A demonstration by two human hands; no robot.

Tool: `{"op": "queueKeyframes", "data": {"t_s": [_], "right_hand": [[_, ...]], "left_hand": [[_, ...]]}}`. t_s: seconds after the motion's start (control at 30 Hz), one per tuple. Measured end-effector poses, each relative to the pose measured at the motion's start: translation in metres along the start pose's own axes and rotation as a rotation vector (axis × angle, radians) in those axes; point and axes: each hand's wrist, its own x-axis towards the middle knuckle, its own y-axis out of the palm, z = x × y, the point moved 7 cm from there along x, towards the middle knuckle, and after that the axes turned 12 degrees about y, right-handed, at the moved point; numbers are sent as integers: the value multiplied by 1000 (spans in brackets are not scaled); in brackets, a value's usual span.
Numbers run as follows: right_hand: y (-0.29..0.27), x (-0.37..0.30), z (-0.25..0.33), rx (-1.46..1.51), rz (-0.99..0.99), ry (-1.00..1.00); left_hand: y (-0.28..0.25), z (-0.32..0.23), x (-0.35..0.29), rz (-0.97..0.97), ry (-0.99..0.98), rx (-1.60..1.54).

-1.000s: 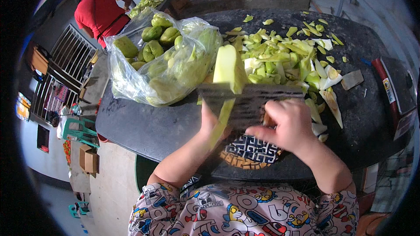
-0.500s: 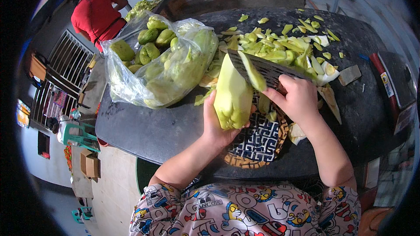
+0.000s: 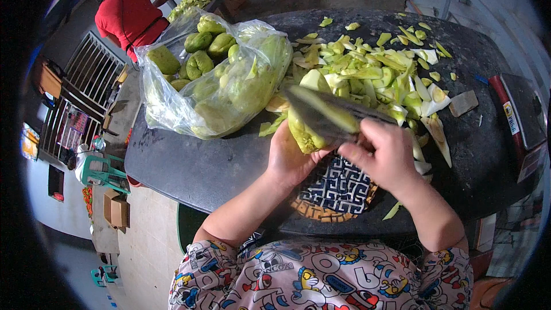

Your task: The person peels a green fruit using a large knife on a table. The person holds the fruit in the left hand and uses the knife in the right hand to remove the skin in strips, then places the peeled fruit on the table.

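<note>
Grasped a partly peeled chayote [image 3: 301, 130] in the left fingers [image 3: 280, 140] above the desk [image 3: 178, 158], half hidden behind a motion-blurred knife [image 3: 363, 113] gripped in the right fingers [image 3: 376, 131]. Could only dimly make out a smeared green strip [image 3: 331, 110] along the knife, and could not tell touching from mere closeness at the cutting edge. Saw a round patterned mat [image 3: 338, 189] only partly below, and the lower fruits [image 3: 221, 106] hazily through a plastic bag [image 3: 192, 129].

Two hands [image 3: 390, 155], one knife [image 3: 320, 123], one hand-held chayote [image 3: 302, 133], one bag [image 3: 186, 121]
</note>
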Motion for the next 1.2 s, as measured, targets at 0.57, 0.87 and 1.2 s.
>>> {"op": "queueKeyframes", "data": {"t_s": [0.57,0.87,1.2], "right_hand": [[2,-7,16,-158,-56,-189],[-38,35,-75,-314,-234,371],[-16,-9,20,-60,-37,-132]], "left_hand": [[2,-9,-13,-131,173,192],[32,9,-24,170,36,374],[-2,-2,-3,-132,67,135]]}}
